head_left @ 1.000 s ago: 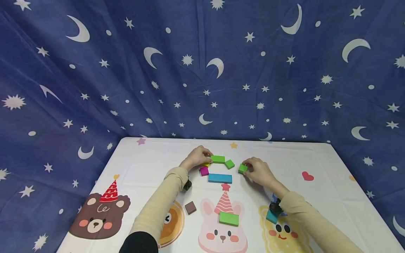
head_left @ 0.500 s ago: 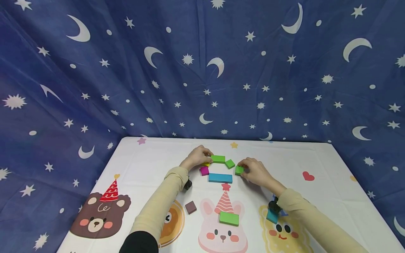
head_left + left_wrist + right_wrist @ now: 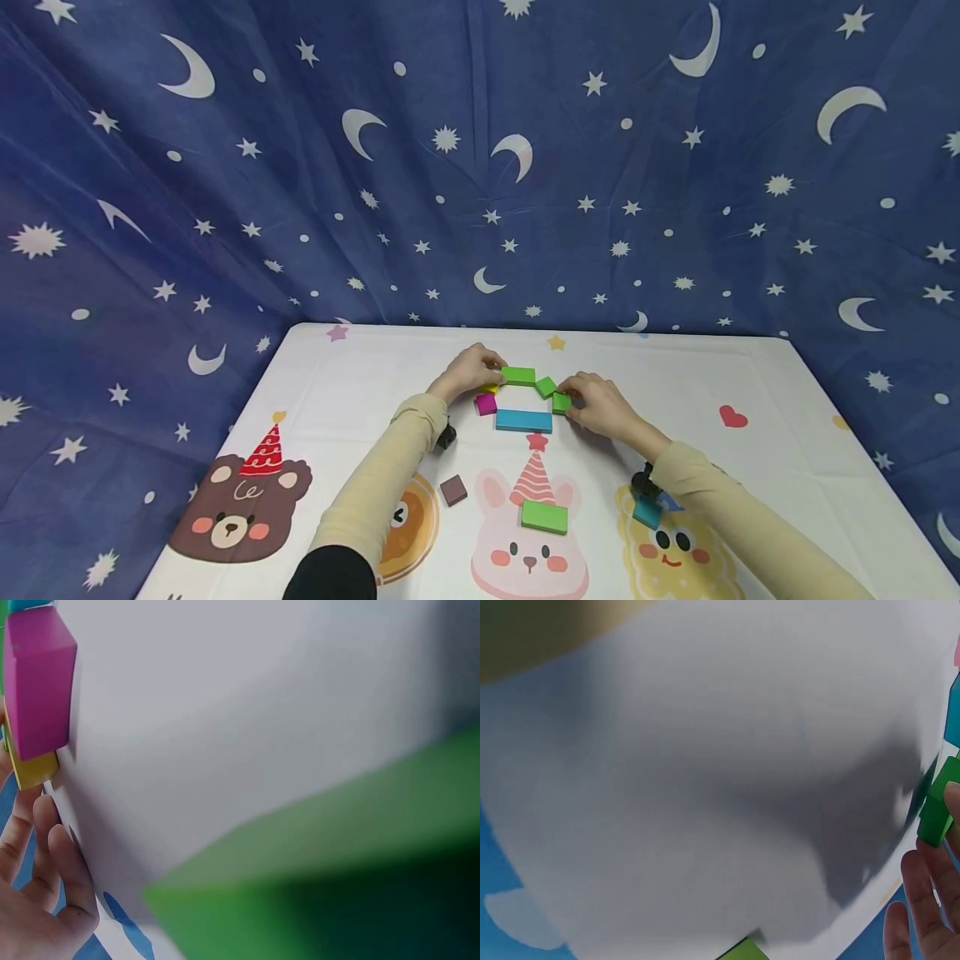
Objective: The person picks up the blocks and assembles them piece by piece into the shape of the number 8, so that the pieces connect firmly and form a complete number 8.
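Observation:
In the head view, my left hand (image 3: 470,372) rests at the left end of a long green block (image 3: 518,376), its thumb and fingers pinching a yellow block (image 3: 490,388) that is mostly hidden. A magenta block (image 3: 486,404) sits just in front of it; the left wrist view shows the magenta block (image 3: 43,682) against the yellow block (image 3: 36,771). My right hand (image 3: 602,406) pinches a small green block (image 3: 561,403) between thumb and fingers, close to a turned green block (image 3: 545,387). A long blue block (image 3: 523,420) closes the near side of this ring.
Nearer on the white tablecloth (image 3: 360,358) lie a brown block (image 3: 453,491), a loose green block (image 3: 544,517) and a teal block (image 3: 647,512) beside the right wrist camera. A blurred green shape (image 3: 360,847) fills the left wrist view's lower right. A starry blue curtain (image 3: 420,167) hangs behind.
My right hand has slid the small green block leftward, up to the turned green block and the blue block's right end. The left hand has stayed in place.

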A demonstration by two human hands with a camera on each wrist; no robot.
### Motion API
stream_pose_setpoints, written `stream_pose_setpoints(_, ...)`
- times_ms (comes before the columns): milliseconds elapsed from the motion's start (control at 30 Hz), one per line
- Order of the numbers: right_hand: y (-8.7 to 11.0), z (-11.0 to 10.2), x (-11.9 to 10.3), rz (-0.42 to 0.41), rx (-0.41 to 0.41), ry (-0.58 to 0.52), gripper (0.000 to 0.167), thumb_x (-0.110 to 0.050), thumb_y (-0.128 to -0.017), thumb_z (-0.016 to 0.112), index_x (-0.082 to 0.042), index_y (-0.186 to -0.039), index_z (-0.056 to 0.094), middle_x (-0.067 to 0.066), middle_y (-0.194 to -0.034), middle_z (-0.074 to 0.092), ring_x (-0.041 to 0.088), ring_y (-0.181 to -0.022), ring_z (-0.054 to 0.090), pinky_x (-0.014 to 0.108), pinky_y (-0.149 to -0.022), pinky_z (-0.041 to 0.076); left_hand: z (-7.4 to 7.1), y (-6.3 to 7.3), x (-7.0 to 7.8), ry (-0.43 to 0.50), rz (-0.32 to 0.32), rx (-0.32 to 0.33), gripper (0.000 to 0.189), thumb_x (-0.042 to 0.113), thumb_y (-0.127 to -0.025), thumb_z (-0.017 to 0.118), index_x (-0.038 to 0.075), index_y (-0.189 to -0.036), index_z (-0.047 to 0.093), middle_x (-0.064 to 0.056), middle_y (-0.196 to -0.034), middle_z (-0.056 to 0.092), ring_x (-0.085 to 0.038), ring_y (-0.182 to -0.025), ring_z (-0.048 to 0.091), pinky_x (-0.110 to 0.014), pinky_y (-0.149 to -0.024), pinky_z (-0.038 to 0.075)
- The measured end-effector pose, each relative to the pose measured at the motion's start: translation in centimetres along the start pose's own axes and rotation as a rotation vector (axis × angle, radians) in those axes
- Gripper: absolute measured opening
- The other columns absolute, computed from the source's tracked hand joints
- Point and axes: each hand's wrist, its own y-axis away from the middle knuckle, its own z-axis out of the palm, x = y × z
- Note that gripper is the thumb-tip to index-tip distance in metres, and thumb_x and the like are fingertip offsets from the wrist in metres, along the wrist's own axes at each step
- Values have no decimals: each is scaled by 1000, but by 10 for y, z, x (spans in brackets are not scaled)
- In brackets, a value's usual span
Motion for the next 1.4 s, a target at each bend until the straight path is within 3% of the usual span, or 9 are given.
stream_pose_setpoints(700,-3,6,-4,-31,-11,18,33,-7,-77,73,-12,-109,69,1,-97,65,17,-89,54,43,-84,43,-1,1,3,-9,13,0,31,20,-82,73,12,-112,72,-8,-105,57,-18,-92,51,-29,-82,42)
stream_pose_setpoints(933,-3,7,-4,-37,-9,-19,33,-5,-77,73,-10,-109,68,4,-101,67,22,-99,59,47,-90,44,-1,1,3,-8,2,-1,30,20,-83,73,12,-112,72,-8,-105,56,-18,-92,51,-29,-82,42)
stream_pose_setpoints(1167,-4,6,-5,-40,-6,-10,34,-3,-76,72,-10,-108,68,2,-94,63,15,-84,53,40,-80,44,-1,0,1,9,-2,4,30,21,-83,73,13,-112,72,-7,-105,56,-18,-92,51,-29,-82,42)
stream_pose_setpoints(1400,-3,8,-4,-40,-11,-12,34,-3,-76,72,-10,-109,68,2,-96,63,15,-84,54,39,-80,46,0,2,1,3,6,3,31,22,-83,72,13,-112,72,-8,-106,57,-19,-93,51,-31,-84,43)
